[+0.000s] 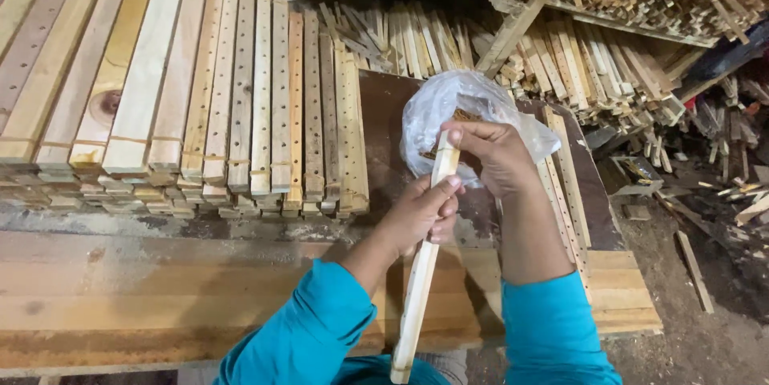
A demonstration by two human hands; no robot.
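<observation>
Rough plank workbench [160,289], left hand [420,213] fingers grasping pale squared wooden slat [420,273], right hand [493,157] fingers pinching its top.

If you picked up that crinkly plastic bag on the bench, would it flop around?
Probably yes. The plastic bag is thin and crumpled, so it would likely sag and change shape. It looks light, though small brownish things inside may weigh it down a bit. The wooden strip held by both hands looks stiff by contrast.
</observation>
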